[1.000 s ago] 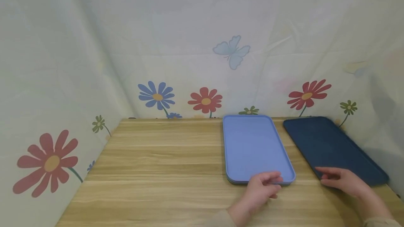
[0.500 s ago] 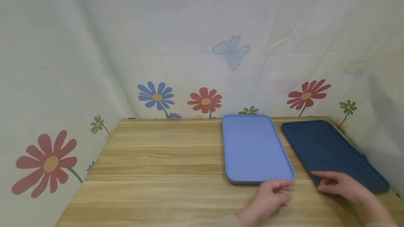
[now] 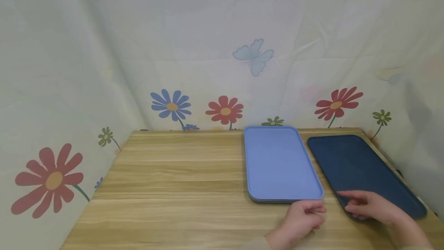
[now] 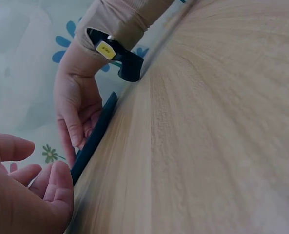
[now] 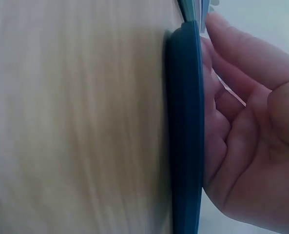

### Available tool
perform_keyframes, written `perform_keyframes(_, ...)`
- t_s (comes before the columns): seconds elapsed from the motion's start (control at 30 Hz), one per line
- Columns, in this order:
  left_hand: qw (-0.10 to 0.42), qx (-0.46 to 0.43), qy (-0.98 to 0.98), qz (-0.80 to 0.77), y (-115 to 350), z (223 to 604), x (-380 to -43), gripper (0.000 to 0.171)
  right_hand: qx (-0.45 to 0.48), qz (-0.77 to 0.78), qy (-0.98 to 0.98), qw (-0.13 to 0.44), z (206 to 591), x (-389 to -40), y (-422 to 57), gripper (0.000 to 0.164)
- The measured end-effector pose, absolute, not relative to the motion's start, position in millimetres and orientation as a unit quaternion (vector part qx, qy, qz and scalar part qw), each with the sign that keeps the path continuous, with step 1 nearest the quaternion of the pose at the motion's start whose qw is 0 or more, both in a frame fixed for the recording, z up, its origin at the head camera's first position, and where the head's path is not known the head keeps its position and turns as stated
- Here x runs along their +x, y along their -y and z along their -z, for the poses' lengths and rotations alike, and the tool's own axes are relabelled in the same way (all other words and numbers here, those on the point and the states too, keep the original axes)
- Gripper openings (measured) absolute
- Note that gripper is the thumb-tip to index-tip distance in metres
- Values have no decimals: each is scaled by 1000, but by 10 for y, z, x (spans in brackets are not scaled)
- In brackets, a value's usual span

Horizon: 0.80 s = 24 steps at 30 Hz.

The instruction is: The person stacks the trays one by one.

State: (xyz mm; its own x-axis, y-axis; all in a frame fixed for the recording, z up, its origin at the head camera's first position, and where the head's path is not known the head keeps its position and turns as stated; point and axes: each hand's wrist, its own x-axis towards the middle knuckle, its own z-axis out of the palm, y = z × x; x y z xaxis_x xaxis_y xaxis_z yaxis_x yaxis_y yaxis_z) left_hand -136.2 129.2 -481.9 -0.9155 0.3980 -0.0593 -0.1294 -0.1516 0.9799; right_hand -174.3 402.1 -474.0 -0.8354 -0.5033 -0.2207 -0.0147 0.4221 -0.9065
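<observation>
A dark blue tray (image 3: 360, 165) lies flat at the right of the table, slightly askew. My right hand (image 3: 372, 207) rests over its near left corner, index finger stretched along the inner rim and the other fingers bent. In the right wrist view those fingers (image 5: 217, 131) lie against the inside of the tray's raised edge (image 5: 185, 122), with the thumb held apart. My left hand (image 3: 301, 219) is at the near right corner of a stack of trays topped by a light blue tray (image 3: 282, 165). Its fingers are loosely bent and hold nothing.
The wooden table (image 3: 173, 180) extends left of the stack. A flower-printed cloth (image 3: 194, 49) hangs behind it and along both sides. The two sets of trays lie side by side with a narrow strip of table between them.
The dark blue tray has slid toward me and a little to the left, with my right hand moving along. My left hand has shifted right and nearer, off the light blue tray's front rim.
</observation>
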Motion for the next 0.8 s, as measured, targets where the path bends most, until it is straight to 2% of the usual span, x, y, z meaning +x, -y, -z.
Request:
perform_keyframes(0.1, 178, 100, -629, -750, -1326, 4828, -1363, 37, -150, 492, -823, 239, 4699, -1754, -4048, 33)
perform_keyframes(0.27, 182, 88, -632, -748, -1397, 4832, -1356, 35, -76, 435, -876, 192, 4593, -1762, -4109, 56)
perform_keyframes(0.47, 175, 75, -625, -757, -1467, 4845, -1358, 34, -2, 405, -908, 109, 4561, -1788, -4240, 62)
perform_keyframes(0.67, 167, 67, -625, -760, -1514, 4862, -1367, 35, 0, 401, -914, 56, 4624, -1799, -4437, 65)
perform_keyframes(0.8, 161, 61, -628, -759, -1546, 4858, -1363, 36, -11, 412, -911, -4, 4716, -1785, -4552, 58)
